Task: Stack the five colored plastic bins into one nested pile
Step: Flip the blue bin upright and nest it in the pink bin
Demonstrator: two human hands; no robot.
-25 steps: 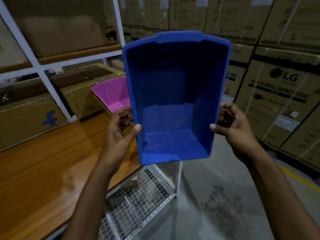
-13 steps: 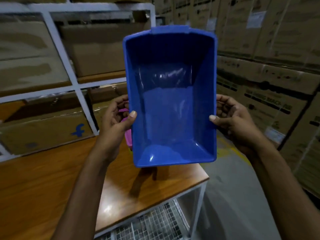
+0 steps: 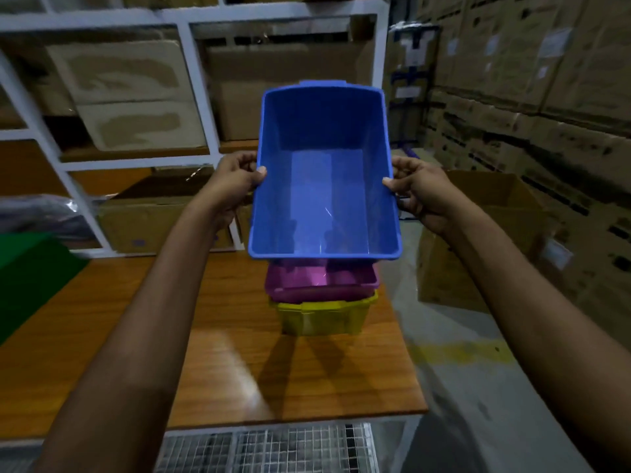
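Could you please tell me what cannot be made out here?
Head view:
Inside the pink bin: mostly covered by the blue bin.
Inside the yellow bin: hidden under the pink bin.
A green shape, left edge: blurred, cut off.
Whether blue bin touches pink bin: its near rim hides that.

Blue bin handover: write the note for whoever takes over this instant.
Left grip and right grip: each holds a side rim of the blue bin, held just over the pile.
Pile: pink bin nested in yellow bin on the table, far right.
Done: two bins nested.
Left: lower the blue bin into the pink bin. Add the green item at far left, probably a bin. The fifth is not in view.
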